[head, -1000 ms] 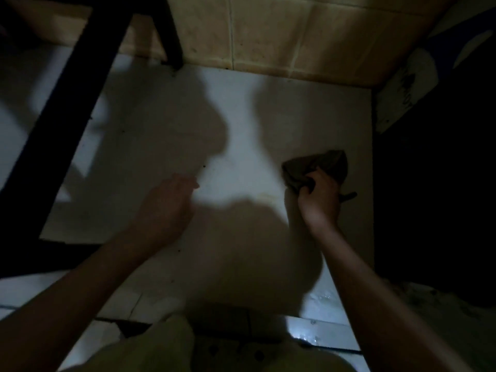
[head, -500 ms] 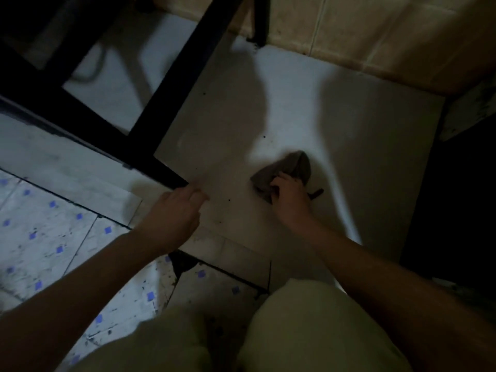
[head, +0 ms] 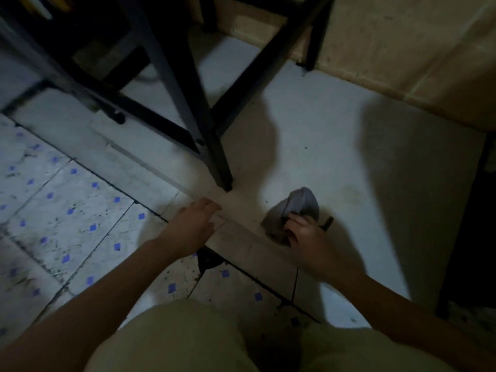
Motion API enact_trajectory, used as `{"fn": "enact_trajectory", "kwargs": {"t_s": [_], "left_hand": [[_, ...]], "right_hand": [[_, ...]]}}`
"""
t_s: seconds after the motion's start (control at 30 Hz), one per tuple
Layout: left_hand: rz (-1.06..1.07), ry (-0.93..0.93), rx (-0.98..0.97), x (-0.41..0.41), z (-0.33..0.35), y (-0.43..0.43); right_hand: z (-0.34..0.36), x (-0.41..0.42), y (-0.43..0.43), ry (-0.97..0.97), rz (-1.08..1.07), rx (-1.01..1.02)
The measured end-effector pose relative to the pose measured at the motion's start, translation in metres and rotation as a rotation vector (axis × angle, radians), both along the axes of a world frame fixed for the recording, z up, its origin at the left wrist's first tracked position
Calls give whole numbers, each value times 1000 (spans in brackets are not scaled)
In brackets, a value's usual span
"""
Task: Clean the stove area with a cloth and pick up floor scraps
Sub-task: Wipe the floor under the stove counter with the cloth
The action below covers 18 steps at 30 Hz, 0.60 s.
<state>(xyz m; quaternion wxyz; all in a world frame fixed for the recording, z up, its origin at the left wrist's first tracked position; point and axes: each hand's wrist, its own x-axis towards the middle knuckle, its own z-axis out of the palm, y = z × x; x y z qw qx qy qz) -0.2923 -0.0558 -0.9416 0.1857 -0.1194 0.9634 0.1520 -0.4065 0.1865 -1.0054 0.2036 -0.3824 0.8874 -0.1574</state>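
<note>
I am dragging the cloth (head: 302,204) back toward me across the pale slab (head: 362,170). A second ago it was lying out in the middle of that slab, and now it is sitting just right of the black stand leg (head: 221,167), close to the slab's near edge. My right hand (head: 308,238) is gripping it, fingers curled into the bunched fabric and pressing it down. My left hand (head: 192,226) is still bracing on the slab edge just in front of the leg, fingers relaxed and holding nothing.

I am judging this to be the tail of a wiping stroke, with the loose specks near the leg being drawn toward the edge.

The cloth is looking like a small grey-brown rag, crumpled into a peaked lump, its far half sticking out past my knuckles. A short dark strip is poking out on the side away from the leg, and I cannot tell whether it is a tail of the cloth or a scrap. Left of the leg, the blue-dotted tiles (head: 80,210) are showing dark grit, so the picking-up is still waiting.
</note>
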Motion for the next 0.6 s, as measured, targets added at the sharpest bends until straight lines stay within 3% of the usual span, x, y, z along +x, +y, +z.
{"fn": "enact_trajectory", "kwargs": {"t_s": [0.17,0.3,0.47,0.6], "left_hand": [[167,59,-17,41,19,-26],[286,78,-189,75,15,-55],[428,87,-222,130,23,-76],[528,78,-283,169,42,-103]], "right_hand": [[3,15,-15,-95,-40,19],[-11,19,-60,-142,75,43],[12,25,-111,-85,86,-1],[60,53,-171,-261,297,-39]]}}
